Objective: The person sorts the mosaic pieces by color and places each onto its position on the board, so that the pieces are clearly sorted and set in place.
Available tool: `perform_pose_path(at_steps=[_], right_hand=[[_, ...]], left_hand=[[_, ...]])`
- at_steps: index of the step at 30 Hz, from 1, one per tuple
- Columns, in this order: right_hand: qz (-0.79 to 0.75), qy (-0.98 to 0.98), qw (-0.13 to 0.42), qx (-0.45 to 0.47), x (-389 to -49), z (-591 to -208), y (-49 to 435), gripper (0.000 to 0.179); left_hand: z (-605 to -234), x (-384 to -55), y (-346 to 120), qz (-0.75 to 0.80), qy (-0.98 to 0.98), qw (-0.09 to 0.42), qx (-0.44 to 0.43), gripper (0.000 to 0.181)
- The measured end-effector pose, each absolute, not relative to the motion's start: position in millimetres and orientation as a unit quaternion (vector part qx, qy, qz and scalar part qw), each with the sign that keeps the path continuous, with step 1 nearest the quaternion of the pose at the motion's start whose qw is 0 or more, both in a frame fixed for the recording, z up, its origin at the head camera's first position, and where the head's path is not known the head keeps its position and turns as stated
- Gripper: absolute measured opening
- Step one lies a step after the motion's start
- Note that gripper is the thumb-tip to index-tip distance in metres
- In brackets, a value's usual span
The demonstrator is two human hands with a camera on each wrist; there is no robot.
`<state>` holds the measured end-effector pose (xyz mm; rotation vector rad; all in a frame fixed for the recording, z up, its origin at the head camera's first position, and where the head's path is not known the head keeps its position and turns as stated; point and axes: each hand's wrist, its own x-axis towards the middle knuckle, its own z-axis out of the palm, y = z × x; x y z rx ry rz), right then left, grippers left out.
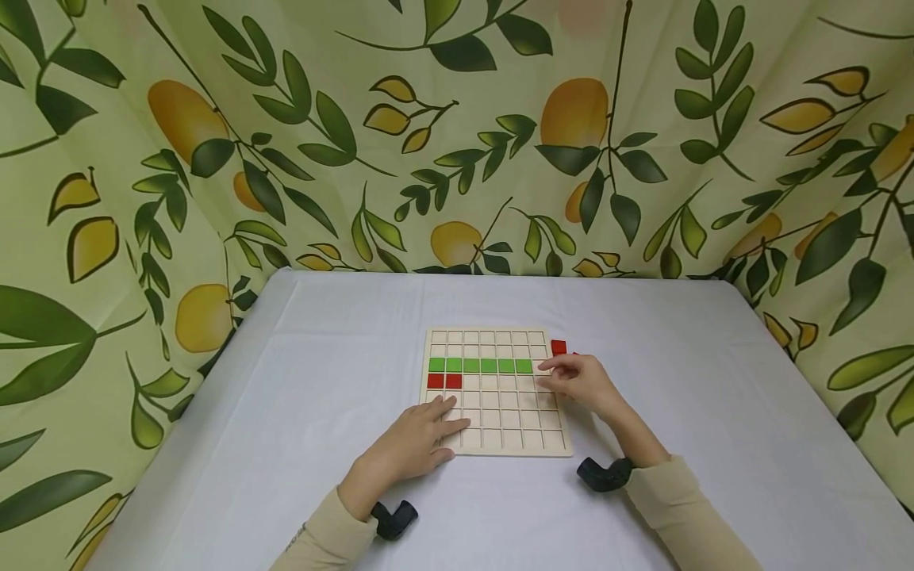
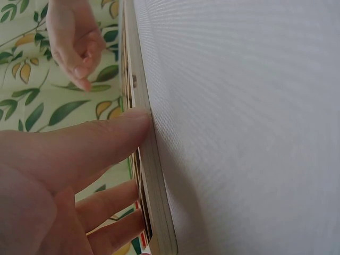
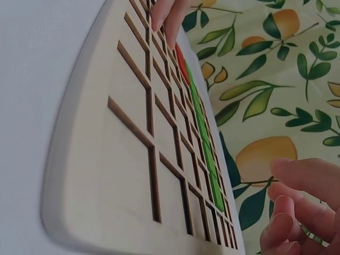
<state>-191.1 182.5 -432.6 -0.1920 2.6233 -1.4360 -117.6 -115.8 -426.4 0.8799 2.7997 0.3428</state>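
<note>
A wooden grid board (image 1: 500, 440) lies on the table, with a row of several green square tiles (image 1: 481, 365) and two red square tiles (image 1: 444, 381) in the row below it. My left hand (image 1: 417, 440) rests at the board's lower left, its fingers spread over the cells; its thumb (image 2: 106, 146) touches the board's edge in the left wrist view. Over the board's right side hovers my right hand (image 1: 581, 386), fingers loosely bent, thumb and forefinger apart. No tile shows between its fingers (image 3: 303, 178). Loose red tiles (image 1: 558, 347) lie just beyond it, partly hidden.
White cloth (image 1: 343, 341) covers the table. A leaf-and-fruit patterned curtain (image 1: 457, 159) hangs behind it and at both sides. Each wrist carries a black device, one at the left wrist (image 1: 395, 521) and one at the right wrist (image 1: 604, 474).
</note>
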Motion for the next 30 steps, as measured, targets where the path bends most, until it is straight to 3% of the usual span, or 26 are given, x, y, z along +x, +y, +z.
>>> perform_pose_path(at_steps=[18, 30], right_hand=[[-0.475, 0.875, 0.079, -0.054, -189.3, -433.6, 206.2, 0.032], [-0.457, 0.886, 0.074, -0.034, -188.2, -433.9, 221.1, 0.030]], left_hand=[[-430.8, -118.2, -118.1, 0.119, 0.941, 0.077, 0.308, 0.045], [-424.8, -117.2, -114.7, 0.114, 0.945, 0.101, 0.289, 0.046]])
